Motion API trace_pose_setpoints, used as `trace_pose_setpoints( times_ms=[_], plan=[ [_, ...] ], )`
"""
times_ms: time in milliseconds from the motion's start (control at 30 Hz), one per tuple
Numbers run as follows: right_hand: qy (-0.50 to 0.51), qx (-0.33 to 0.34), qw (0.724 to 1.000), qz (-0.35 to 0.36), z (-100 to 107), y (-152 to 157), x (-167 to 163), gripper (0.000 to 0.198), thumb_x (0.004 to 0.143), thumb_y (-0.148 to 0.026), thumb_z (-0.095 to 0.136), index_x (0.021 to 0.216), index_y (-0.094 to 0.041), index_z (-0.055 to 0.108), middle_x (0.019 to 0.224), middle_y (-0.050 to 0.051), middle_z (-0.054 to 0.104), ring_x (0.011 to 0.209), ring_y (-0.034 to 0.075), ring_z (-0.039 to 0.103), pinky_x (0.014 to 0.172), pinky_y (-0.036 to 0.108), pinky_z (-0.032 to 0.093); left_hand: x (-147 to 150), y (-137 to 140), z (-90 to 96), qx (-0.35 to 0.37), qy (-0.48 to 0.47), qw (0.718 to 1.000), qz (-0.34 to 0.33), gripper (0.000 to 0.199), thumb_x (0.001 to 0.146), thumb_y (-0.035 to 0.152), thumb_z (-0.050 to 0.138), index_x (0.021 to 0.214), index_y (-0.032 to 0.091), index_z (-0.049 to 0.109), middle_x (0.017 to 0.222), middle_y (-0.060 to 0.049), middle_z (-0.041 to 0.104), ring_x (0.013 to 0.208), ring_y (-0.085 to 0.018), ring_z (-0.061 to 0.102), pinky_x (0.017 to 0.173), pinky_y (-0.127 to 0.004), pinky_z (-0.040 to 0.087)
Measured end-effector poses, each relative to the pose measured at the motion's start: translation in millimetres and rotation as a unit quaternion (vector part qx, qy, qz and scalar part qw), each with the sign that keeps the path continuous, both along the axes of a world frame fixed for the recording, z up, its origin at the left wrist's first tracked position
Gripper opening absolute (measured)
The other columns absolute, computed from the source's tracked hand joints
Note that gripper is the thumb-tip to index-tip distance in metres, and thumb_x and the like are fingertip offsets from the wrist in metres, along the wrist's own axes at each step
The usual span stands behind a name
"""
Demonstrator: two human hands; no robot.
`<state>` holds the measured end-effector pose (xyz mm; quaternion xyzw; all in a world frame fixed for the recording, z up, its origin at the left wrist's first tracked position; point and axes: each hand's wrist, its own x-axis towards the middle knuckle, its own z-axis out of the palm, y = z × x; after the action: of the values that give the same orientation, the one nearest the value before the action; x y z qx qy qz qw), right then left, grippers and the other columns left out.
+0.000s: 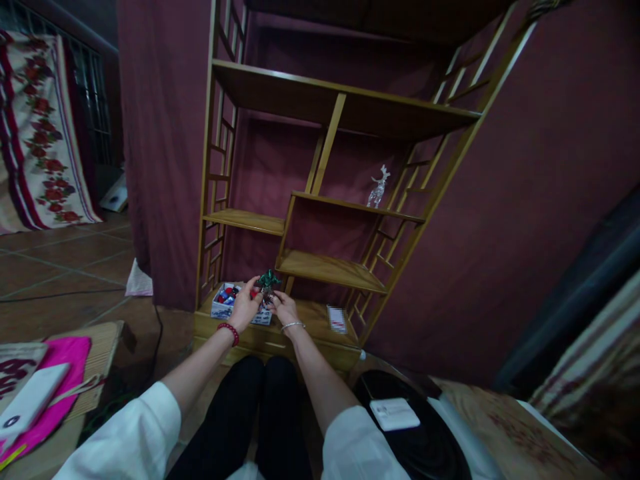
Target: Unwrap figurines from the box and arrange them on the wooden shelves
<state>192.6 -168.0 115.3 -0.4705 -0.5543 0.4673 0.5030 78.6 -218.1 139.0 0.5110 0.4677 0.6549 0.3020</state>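
Between the hands is a small ornament (269, 279), glossy green on top, darker and brownish below. The left hand (246, 305) and right hand (286, 310) pinch it, fingers curled in; an open box (220, 311) sits behind the left.

"What's being held?"

"The left hand (245, 307) and right hand (285, 310) both hold a small green-topped object (269, 279) (its exact form is hard to make out)."

"And around it?"

"A patterned box (218, 311) with red and blue items (227, 294) sits low on the wooden shelf unit (330, 268); a clear deer figurine (377, 191) stands higher, to the right."
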Motion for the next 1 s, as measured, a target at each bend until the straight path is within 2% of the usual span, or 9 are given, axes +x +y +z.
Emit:
trace_pose_setpoints(
  times_ms=[233, 467, 800, 1000],
  plan=[
    [-0.019, 0.008, 1.000, -0.021, 15, -10, 7, 0.022, 0.076, -0.019, 0.049, 0.094, -0.015, 0.060, 0.056, -0.003, 0.059, 0.049, 0.008, 0.056, 0.050, 0.018, 0.048, 7, 0, 10.0, -0.012, -0.053, 0.998, -0.028, 0.046, 0.070, 0.020, 0.062, 0.114, 0.017, 0.049, 0.080, -0.002, 0.057, 0.052, -0.005, 0.052, 0.045, -0.014, 0.041],
    [-0.024, 0.025, 0.999, -0.006, 25, -14, 19, 0.016, 0.076, -0.020, 0.051, 0.088, -0.015, 0.060, 0.052, -0.003, 0.058, 0.048, 0.010, 0.057, 0.048, 0.019, 0.048, 14, -5, 26.2, -0.025, -0.067, 0.996, -0.056, 0.047, 0.070, 0.022, 0.059, 0.114, 0.014, 0.044, 0.083, -0.003, 0.054, 0.054, -0.007, 0.054, 0.047, -0.017, 0.043],
    [-0.016, 0.049, 0.999, 0.015, 47, -1, 38, 0.010, 0.074, -0.022, 0.054, 0.081, -0.015, 0.055, 0.058, -0.002, 0.060, 0.047, 0.010, 0.058, 0.047, 0.020, 0.047, 25, 3, 55.6, -0.017, -0.114, 0.991, -0.066, 0.041, 0.064, 0.010, 0.059, 0.103, 0.013, 0.048, 0.070, 0.002, 0.053, 0.057, -0.007, 0.055, 0.056, -0.019, 0.045],
    [0.010, 0.048, 0.998, 0.030, 65, 2, 48, 0.022, 0.069, -0.028, 0.062, 0.081, -0.015, 0.050, 0.064, -0.001, 0.061, 0.047, 0.009, 0.058, 0.046, 0.019, 0.046, 27, 19, 71.9, -0.030, -0.145, 0.982, -0.114, 0.037, 0.062, 0.009, 0.060, 0.096, 0.013, 0.048, 0.068, 0.003, 0.054, 0.050, -0.006, 0.052, 0.054, -0.020, 0.044]
  ],
)
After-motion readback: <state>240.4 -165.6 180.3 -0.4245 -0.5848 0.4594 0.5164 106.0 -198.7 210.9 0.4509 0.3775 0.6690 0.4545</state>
